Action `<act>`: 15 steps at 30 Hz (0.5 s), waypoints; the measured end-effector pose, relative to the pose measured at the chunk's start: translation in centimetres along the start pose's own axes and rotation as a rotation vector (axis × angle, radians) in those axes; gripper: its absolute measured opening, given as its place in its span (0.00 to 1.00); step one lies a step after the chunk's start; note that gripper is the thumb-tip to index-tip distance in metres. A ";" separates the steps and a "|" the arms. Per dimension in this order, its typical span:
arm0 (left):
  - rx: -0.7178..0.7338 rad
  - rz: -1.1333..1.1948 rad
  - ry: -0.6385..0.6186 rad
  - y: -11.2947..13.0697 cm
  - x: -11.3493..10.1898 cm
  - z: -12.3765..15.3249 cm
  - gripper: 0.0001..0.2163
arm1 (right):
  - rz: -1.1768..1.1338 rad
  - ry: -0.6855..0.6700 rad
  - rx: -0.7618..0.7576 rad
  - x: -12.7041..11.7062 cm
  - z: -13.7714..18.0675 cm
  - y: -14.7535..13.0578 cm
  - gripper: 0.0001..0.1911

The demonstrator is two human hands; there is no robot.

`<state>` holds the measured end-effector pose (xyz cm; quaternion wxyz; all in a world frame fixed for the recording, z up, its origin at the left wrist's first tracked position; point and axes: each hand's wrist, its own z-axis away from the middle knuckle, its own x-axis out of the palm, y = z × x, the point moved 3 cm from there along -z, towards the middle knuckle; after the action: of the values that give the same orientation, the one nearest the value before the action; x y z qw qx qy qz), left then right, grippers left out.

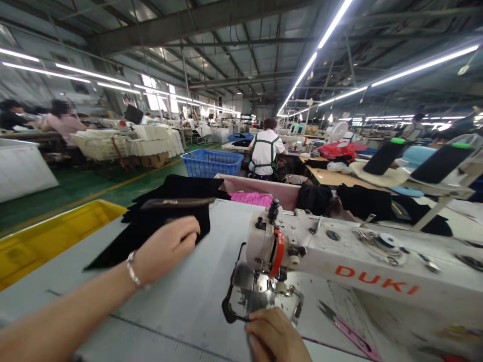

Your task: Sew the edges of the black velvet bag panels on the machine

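My left hand (pixel 166 251) reaches across the grey table and rests on a pile of black fabric pieces (pixel 166 208); its fingers curl down onto the near edge of the cloth. My right hand (pixel 277 338) sits low at the front, fingers closed, just below the metal presser-foot area (pixel 260 294) of a white DUKI sewing machine (pixel 362 261). What the right fingers hold, if anything, is hidden. A bracelet circles my left wrist.
Pink-handled snips (pixel 349 332) lie on the table right of my right hand. A yellow bin (pixel 49 234) stands at the left. A blue basket (pixel 211 163) and a seated worker (pixel 266 153) are ahead. Black thread cones (pixel 385 156) stand behind the machine.
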<state>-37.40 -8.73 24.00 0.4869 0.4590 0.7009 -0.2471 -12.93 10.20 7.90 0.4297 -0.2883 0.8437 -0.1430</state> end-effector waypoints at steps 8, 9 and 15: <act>-0.017 0.048 -0.174 3.8 10.7 11.4 0.25 | 0.004 -0.131 0.194 -2.0 -1.4 -3.5 0.07; -0.039 0.060 -0.177 3.7 11.2 11.6 0.25 | 0.021 -0.140 0.209 -2.0 -1.5 -3.8 0.07; -0.123 0.172 -0.164 5.7 9.7 11.4 0.21 | 0.103 -0.185 0.332 -1.3 -0.6 -5.5 0.13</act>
<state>-28.18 -11.27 11.12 0.5891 0.4648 0.6306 -0.1980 -10.86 6.60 11.77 0.5539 -0.1820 0.7789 -0.2310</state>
